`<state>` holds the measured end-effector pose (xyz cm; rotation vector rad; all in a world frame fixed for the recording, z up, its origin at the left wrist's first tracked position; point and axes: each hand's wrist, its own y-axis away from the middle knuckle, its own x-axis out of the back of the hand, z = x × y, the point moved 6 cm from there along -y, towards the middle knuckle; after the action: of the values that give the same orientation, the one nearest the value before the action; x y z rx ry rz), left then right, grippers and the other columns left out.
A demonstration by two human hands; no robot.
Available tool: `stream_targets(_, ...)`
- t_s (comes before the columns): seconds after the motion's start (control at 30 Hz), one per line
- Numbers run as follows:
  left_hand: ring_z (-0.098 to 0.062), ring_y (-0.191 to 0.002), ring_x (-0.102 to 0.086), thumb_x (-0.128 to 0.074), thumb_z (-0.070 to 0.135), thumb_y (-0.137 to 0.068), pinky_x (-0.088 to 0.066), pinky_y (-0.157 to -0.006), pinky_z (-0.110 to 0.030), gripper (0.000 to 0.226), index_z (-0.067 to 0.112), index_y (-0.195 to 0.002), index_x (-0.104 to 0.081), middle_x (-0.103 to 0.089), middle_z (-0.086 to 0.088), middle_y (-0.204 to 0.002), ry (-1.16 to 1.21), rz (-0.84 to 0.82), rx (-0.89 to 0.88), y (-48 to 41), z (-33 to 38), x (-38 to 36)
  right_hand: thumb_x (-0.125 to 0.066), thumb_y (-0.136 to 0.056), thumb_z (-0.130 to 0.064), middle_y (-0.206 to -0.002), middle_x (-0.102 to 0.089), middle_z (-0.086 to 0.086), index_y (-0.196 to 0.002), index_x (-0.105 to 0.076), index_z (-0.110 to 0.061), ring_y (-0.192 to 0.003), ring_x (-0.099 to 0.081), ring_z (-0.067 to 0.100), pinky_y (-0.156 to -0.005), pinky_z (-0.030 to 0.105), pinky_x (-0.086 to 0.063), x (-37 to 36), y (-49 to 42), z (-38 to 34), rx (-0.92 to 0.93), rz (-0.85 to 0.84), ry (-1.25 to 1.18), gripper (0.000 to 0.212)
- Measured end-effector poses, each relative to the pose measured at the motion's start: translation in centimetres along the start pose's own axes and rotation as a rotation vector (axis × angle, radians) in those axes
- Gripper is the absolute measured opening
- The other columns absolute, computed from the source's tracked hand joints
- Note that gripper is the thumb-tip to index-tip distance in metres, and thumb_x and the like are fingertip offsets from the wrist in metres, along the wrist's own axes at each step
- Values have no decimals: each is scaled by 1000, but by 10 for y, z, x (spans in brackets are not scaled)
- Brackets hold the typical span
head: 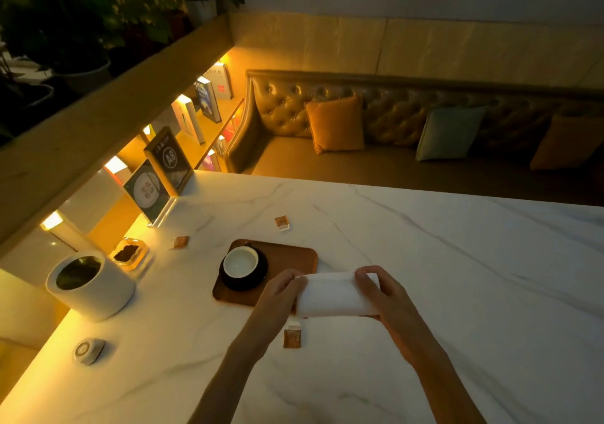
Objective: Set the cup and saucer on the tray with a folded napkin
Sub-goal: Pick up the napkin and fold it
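Observation:
A brown wooden tray (294,255) lies on the white marble table. On its left half a white cup (241,262) stands on a dark saucer (260,275). A folded white napkin (333,294) hangs in the air over the tray's near right corner. My left hand (280,289) grips the napkin's left end and my right hand (380,288) grips its right end. The napkin and my hands hide the tray's near right part.
A white cylindrical bin (90,284) stands at the left, with a small dish (129,253) behind it. Small brown packets (292,337) lie around the tray. Two sign holders (157,178) stand at the table's far left. A tufted bench with cushions (336,124) runs behind the table.

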<state>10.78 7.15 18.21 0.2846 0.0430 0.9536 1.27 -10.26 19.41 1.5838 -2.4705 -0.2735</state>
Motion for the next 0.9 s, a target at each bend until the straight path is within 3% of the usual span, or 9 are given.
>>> stream_targets(0.07,-11,-83,-60,-48,30,-97,-52,-65,-28,24,29,-78,-63,-58,3,-85,-10,43,33,1,-14,9,-59,-89,-40,-99,-67,-5,-92,-68,-32,-96,-64,14,-75,35,-58,-8,-7,11,-1,56,45,13)
stream_targets(0.17,-23,-94,-65,-50,32,-98,-59,-73,-41,19,21,-93,-65,-62,-10,-99,-46,110,108,0,-35,28,-58,-90,-37,-99,-70,-6,-96,-72,-34,-94,-66,13,-69,27,-59,-25,-16,32,-75,6,65,15)
stream_targets(0.27,-15,-93,-64,-52,33,-97,-58,-60,-21,13,26,-93,-62,-62,-2,-101,-80,128,146,-8,-47,51,-56,-92,-34,-107,-71,2,-107,-71,-28,-95,-69,17,-73,29,-60,-44,-24,51,-205,-103,-15,22)
stream_targets(0.37,-12,-95,-61,-51,31,-97,-55,-57,-15,9,25,-97,-58,-58,2,-103,-143,97,159,-25,-56,72,-55,-93,-32,-107,-70,4,-112,-67,-21,-95,-69,18,-73,29,-60,-59,-38,63,-268,-110,-22,26)
stream_targets(0.6,-13,-102,-57,-51,31,-97,-58,-69,-23,21,20,-112,-60,-57,2,-110,-70,61,288,-80,-85,94,-57,-93,-25,-114,-65,10,-124,-60,-11,-96,-65,16,-64,18,-57,-84,-86,85,-300,-11,-22,35)
stream_targets(0.77,-10,-92,-55,-51,28,-98,-54,-92,-42,12,31,-91,-60,-57,1,-102,-56,46,389,-125,-119,94,-61,-90,-24,-109,-67,4,-123,-60,-13,-96,-67,16,-66,20,-58,-84,-116,117,-358,77,-72,35)
stream_targets(0.9,-14,-98,-53,-49,27,-98,-54,-96,-42,26,18,-121,-56,-53,4,-104,-24,79,559,-156,-156,89,-61,-90,-30,-110,-66,9,-114,-62,-18,-98,-66,19,-68,22,-59,-88,-144,151,-426,133,-72,27)
